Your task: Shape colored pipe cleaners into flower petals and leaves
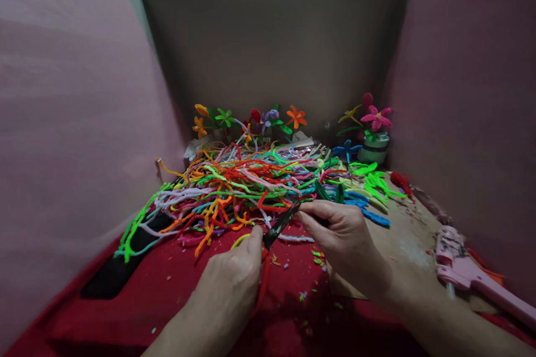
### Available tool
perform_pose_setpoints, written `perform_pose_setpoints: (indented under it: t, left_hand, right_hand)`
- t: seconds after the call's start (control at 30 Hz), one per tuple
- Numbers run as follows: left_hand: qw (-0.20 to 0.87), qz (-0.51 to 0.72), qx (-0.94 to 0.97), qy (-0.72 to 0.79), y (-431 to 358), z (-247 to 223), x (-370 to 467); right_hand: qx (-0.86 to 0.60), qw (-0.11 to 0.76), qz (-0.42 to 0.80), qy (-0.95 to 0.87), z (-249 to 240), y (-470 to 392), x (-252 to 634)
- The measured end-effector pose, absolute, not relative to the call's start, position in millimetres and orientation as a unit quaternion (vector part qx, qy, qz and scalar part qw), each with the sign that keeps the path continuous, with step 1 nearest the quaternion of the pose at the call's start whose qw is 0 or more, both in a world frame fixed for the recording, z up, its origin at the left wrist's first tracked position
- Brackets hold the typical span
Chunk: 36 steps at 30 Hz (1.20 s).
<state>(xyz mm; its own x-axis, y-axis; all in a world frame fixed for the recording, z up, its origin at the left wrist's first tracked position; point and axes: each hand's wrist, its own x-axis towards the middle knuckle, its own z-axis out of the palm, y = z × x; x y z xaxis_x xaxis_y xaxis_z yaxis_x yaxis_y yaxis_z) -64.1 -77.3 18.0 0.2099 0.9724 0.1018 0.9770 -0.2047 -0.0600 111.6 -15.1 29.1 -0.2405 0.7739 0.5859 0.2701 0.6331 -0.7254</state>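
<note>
We are working between two pink side walls and a grey back wall, and a counter covered in red is carrying everything. Across its middle a heap of fuzzy stems in many colours is lying loose and tangled, so we are judging that much of the material is waiting unshaped. On the right, a brown board is holding scraps, with a pink glue gun resting near its edge.

Our hands are meeting in front of the heap, near each other. The left hand is closing around the red handles of dark-bladed scissors; the right hand is pinching by the blade tips, seemingly on a dark green piece showing just beyond it, though our fingers are hiding the grip. We cannot tell whether the blades are cutting.

Behind, a pale jar is standing beside finished-looking flowers: a pink one, an orange one and others are showing formed petals. Bright green loops are lying bent but apparently unjoined, so we are reckoning ourselves partway through. Tiny clippings are dotting the red cover, suggesting trimming already done.
</note>
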Motion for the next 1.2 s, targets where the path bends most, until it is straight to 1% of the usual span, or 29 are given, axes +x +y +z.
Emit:
perform_pose_setpoints:
  t: [0.17, 0.27, 0.33, 0.5, 0.63, 0.7, 0.73, 0.77, 0.83, 0.87, 0.9, 0.97, 1.03, 1.13, 1.2]
  left_hand:
    - [0.061, -0.054, -0.727, -0.682, -70, 23, -80]
    - [0.080, -0.051, -0.696, -0.712, -67, 26, -93]
    - [0.074, -0.041, -0.691, -0.718, -66, 28, -102]
    - [-0.008, -0.038, -0.737, -0.674, -63, 19, -133]
    - [-0.062, -0.041, -0.746, -0.662, -53, 19, -148]
    - [-0.075, -0.099, -0.736, -0.665, -48, 26, -140]
    - [-0.087, -0.146, -0.731, -0.661, -45, 30, -131]
    - [-0.120, -0.211, -0.722, -0.648, -43, 35, -119]
    - [-0.259, -0.314, -0.703, -0.583, -40, 42, -92]
    - [-0.328, -0.342, -0.687, -0.551, -38, 45, -78]
    - [-0.372, -0.384, -0.654, -0.535, -36, 47, -66]
    - [-0.398, -0.499, -0.581, -0.506, -31, 49, -49]
    - [-0.427, -0.586, -0.516, -0.457, -24, 51, -42]
    - [-0.476, -0.669, -0.428, -0.378, -12, 52, -45]
    - [-0.486, -0.696, -0.393, -0.352, -6, 53, -49]
  right_hand:
    - [-0.368, 0.525, 0.295, -0.708, 31, -13, 114]
    - [-0.384, 0.528, 0.354, -0.669, 36, -12, 115]
    - [-0.395, 0.530, 0.402, -0.634, 40, -10, 116]
    - [-0.353, 0.544, 0.554, -0.522, 43, -1, 120]
    - [-0.304, 0.512, 0.667, -0.448, 40, 6, 120]
    - [-0.290, 0.490, 0.705, -0.423, 38, 7, 118]
    - [-0.281, 0.479, 0.722, -0.413, 36, 7, 117]
    - [-0.272, 0.468, 0.736, -0.407, 35, 6, 115]
    - [-0.261, 0.443, 0.756, -0.406, 33, 5, 111]
    - [-0.260, 0.427, 0.763, -0.409, 32, 4, 109]
    - [-0.263, 0.410, 0.769, -0.414, 31, 3, 107]
    - [-0.269, 0.377, 0.776, -0.428, 28, 2, 104]
    - [-0.265, 0.349, 0.784, -0.440, 25, 1, 102]
    - [-0.250, 0.324, 0.790, -0.456, 20, 1, 101]
    - [-0.250, 0.316, 0.790, -0.463, 18, 0, 101]
